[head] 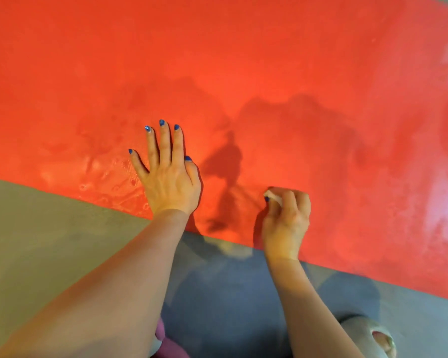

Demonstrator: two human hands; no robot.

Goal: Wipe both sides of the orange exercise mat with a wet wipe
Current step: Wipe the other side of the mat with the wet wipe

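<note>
Kneeling at the near edge of the orange exercise mat (243, 60), I press my left hand (170, 177) flat on it, fingers straight and spread, while just to its right my right hand (286, 218) curls around a bunched wet wipe (272, 196) touching the mat. I judge the top side is mid-wipe; next calls for strokes toward the far edge. The mat lies flat on the grey floor (36, 228), smeared with damp sheen, dimpled left of my braced hand.

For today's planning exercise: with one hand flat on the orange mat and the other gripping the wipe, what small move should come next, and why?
Probably sweep the right hand, gripping the wet wipe, along the orange mat near its edge. The left hand already presses the mat flat.
</note>
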